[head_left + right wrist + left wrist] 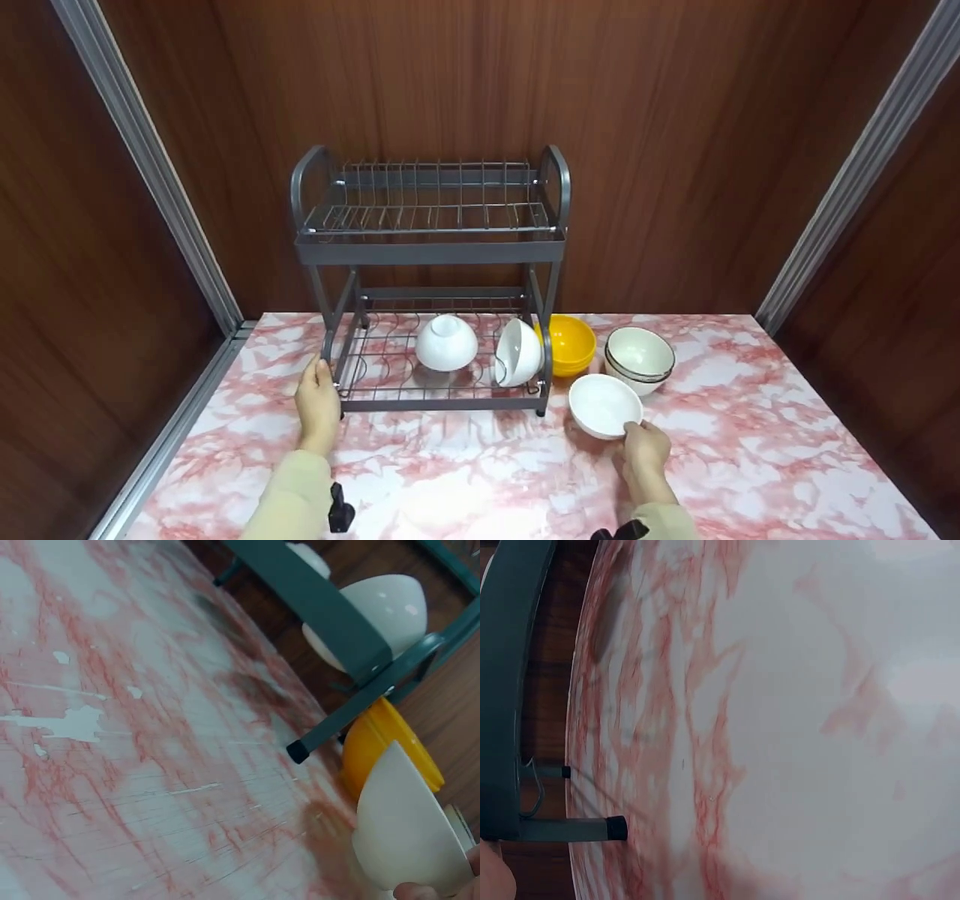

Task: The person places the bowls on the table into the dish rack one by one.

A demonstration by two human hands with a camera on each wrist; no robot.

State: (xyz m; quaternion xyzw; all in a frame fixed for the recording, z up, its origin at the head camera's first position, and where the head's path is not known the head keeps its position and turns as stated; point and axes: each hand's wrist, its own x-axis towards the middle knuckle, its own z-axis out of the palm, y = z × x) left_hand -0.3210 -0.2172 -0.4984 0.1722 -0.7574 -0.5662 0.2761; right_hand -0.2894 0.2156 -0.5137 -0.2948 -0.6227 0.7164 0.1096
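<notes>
My right hand [646, 450] pinches the near right rim of a white bowl [604, 405], to the right of the two-tier dish rack [430, 252]. The right wrist view shows this white bowl [405, 825] tilted, with fingertips at its rim. My left hand [317, 401] rests against the rack's left side post, its thumb up along the frame; most of its fingers are hidden. On the lower tier, one white bowl [446, 343] lies upside down near the middle, and another white bowl [519, 354] stands on its side at the right end.
Behind the held bowl, stacked yellow bowls [571, 345] stand close beside the rack's right post. Right of them is a stack of cream bowls [640, 354] with dark rims. A pink and white marbled table [757, 442] carries everything, with wood-grain panels [675, 150] behind.
</notes>
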